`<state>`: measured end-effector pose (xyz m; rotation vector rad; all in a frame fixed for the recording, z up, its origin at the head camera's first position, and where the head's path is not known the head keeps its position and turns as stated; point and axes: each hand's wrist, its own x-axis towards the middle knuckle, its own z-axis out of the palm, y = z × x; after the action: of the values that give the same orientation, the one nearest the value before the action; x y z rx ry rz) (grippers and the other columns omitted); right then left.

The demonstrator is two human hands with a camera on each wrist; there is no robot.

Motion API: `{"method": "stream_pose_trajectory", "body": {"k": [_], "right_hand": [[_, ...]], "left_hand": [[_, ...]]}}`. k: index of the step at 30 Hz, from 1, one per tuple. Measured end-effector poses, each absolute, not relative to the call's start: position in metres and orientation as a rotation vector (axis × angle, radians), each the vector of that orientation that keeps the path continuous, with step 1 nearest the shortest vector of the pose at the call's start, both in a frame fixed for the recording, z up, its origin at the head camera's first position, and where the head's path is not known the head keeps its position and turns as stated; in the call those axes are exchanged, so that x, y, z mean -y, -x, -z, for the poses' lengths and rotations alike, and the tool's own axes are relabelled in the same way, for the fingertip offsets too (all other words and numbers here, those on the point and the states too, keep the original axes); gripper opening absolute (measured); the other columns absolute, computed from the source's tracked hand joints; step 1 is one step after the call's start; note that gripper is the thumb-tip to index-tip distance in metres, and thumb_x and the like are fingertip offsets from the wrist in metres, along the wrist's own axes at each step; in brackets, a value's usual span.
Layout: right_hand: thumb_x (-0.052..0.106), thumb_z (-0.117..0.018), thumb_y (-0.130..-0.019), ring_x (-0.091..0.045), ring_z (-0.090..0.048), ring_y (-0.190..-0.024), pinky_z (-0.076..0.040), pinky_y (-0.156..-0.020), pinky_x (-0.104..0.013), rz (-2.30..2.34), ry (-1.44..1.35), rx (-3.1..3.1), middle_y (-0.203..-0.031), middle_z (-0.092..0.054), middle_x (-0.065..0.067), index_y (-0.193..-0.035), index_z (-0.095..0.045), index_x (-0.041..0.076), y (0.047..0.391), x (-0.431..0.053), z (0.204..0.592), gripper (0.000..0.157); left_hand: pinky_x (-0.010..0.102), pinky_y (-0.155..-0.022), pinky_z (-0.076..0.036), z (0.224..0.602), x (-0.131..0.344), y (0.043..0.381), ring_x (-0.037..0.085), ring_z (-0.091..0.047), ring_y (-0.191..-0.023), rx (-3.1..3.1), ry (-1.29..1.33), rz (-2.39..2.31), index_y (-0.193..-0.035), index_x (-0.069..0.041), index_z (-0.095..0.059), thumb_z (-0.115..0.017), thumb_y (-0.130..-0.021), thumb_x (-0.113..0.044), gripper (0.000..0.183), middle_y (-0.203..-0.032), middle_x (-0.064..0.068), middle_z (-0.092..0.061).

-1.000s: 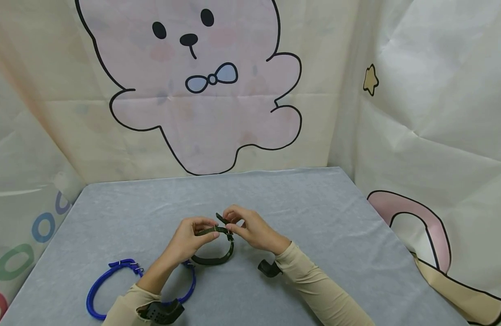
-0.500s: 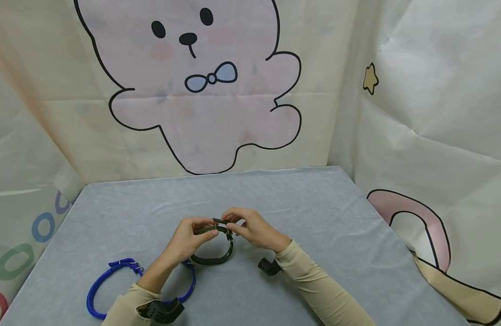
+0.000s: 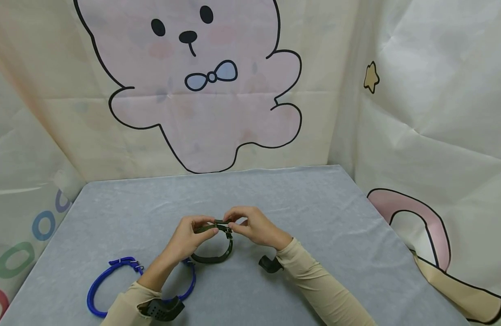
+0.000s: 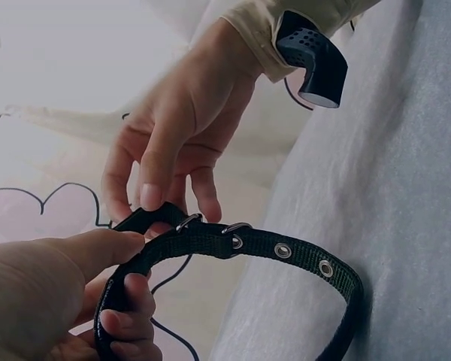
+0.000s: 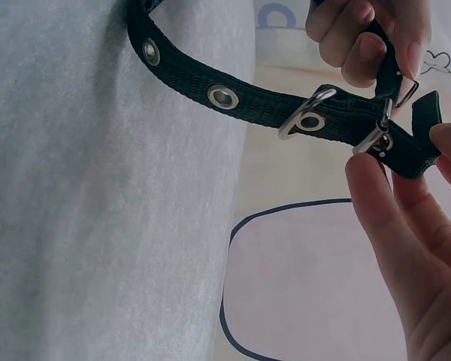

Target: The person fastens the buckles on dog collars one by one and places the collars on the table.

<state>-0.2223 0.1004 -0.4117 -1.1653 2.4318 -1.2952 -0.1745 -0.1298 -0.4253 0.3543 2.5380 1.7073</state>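
Note:
A dark green pet collar (image 3: 213, 260) with metal eyelets hangs as a loop between both hands. My left hand (image 3: 187, 237) pinches its band between thumb and fingers, left of the buckle. The thumb and fingers of my right hand (image 3: 256, 228) pinch the free strap end, bent back over the buckle. In the right wrist view the buckle (image 5: 372, 139) and a metal D-ring (image 5: 304, 113) sit on the collar, with a fingertip right at the buckle. The left wrist view shows the eyelets (image 4: 283, 250) along the lower band.
A blue collar band (image 3: 93, 290) with metal fittings lies on the grey cloth-covered table (image 3: 299, 203) at the front left. More blue band (image 3: 191, 283) shows on the other side of the left forearm, which hides the part between. Printed curtains (image 3: 234, 117) enclose the table.
The free strap end has swung from pointing up and left to lying nearly level, close to the left fingertips. Both hands keep their grip and have barely moved.

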Motion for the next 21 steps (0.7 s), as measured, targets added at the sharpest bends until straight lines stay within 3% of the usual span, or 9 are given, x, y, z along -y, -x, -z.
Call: {"method": "stream_pose_trajectory", "body": {"k": [9, 13, 21], "right_hand": [[0.003, -0.063, -0.098, -0.014, -0.065, -0.096, -0.058, -0.078, -0.022, 1.317, 1.156, -2.441, -0.105, -0.071, -0.006, -0.106, -0.072, 0.01, 0.22, -0.1003, 0.4121, 0.014], [0.002, -0.063, -0.097, -0.015, -0.067, -0.096, -0.058, -0.08, -0.022, 1.317, 1.179, -2.446, -0.104, -0.071, -0.007, -0.102, -0.072, 0.009, 0.2185, -0.0997, 0.4117, 0.012], [0.003, -0.064, -0.097, -0.016, -0.067, -0.095, -0.057, -0.082, -0.023, 1.281, 1.239, -2.472, -0.103, -0.071, -0.006, -0.1, -0.072, 0.01, 0.2196, -0.0985, 0.4118, 0.011]], "left_hand": [[0.026, -0.069, -0.049, 0.4284, 0.1286, 0.174, 0.021, -0.067, -0.079, -2.528, -0.342, -1.715, -0.115, -0.002, -0.073, -0.073, -0.093, -0.014, 0.025, -0.1, 0.022, -0.075], [0.025, -0.068, -0.048, 0.4264, 0.1287, 0.1725, 0.016, -0.065, -0.077, -2.534, -0.346, -1.719, -0.116, -0.001, -0.073, -0.073, -0.094, -0.015, 0.027, -0.1, 0.022, -0.075], [0.024, -0.071, -0.051, 0.424, 0.1301, 0.1726, 0.017, -0.068, -0.084, -2.53, -0.377, -1.739, -0.118, 0.0, -0.072, -0.073, -0.093, -0.016, 0.03, -0.104, 0.018, -0.076]]}}
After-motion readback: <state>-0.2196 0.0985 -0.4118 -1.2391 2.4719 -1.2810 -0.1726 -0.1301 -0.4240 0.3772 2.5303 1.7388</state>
